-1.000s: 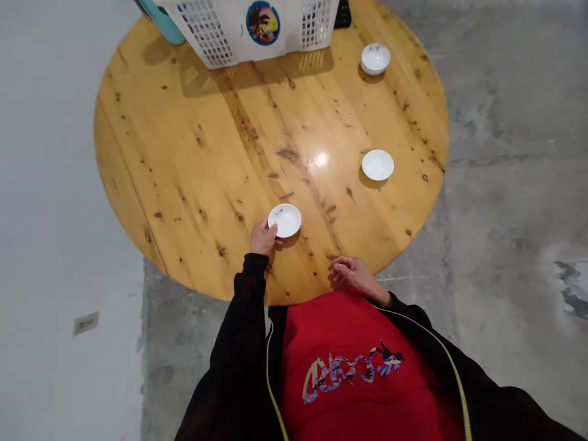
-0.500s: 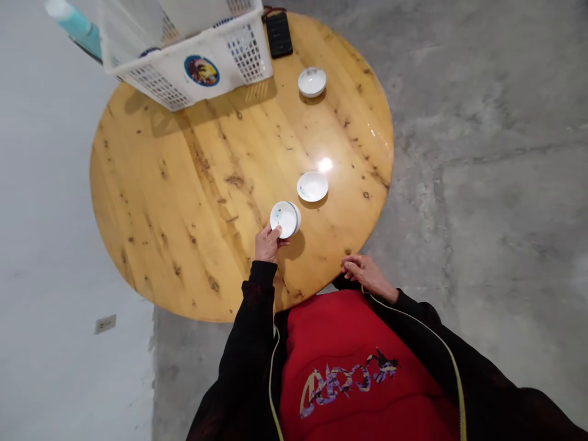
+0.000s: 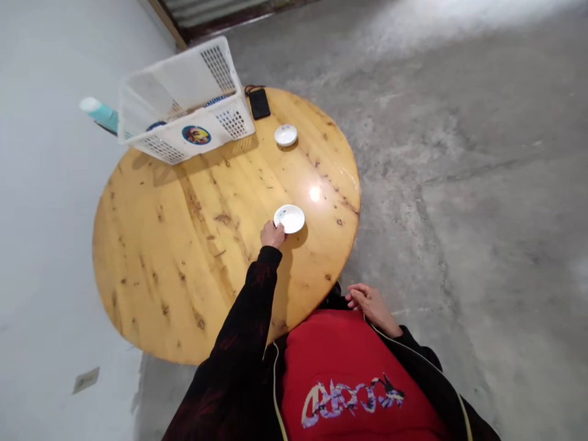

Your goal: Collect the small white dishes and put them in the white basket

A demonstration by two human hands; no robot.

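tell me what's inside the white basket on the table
Through the mesh of the white basket, blue-rimmed round shapes show low inside, maybe dishes. The solid front panel with the sticker hides the rest.

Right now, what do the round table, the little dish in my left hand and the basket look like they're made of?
Round table: knotty wood, glossy varnish reflecting a lamp. Small dish at the left hand: glazed white ceramic by its sheen, possibly melamine. Basket: white moulded plastic, lattice walls, round sticker.

The basket [image 3: 184,107] hides most of the teal bottle [image 3: 98,113]; the pattern in the dish [image 3: 289,218] is too small to read.
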